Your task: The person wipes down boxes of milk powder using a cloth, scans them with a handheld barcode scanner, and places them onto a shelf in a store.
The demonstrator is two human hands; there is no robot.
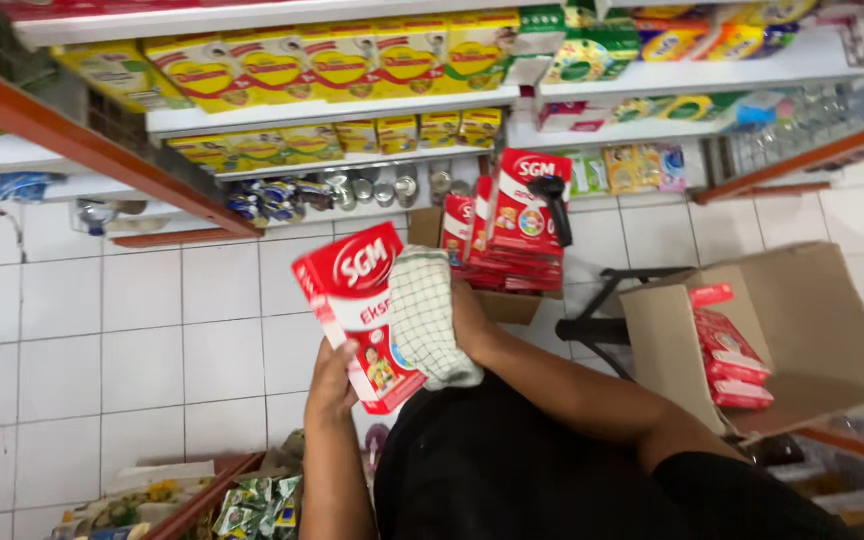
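Left hand (332,385) gripping red box (357,315), right hand (467,320) pressing checked cloth (427,315) on it, stacked red boxes (512,225) behind, open carton (802,330) right.

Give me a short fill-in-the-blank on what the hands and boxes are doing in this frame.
1. The left hand holds a red and white ____.
2. The right hand presses a checked ____ against it.
3. The open cardboard box at the right holds red ____.
4. Behind the hands, a black scanner rests on a ____ of red cartons.

Missing words: carton; cloth; packs; stack

clothing: black top | sleeves: short | forearms: bare | hands: ungloved
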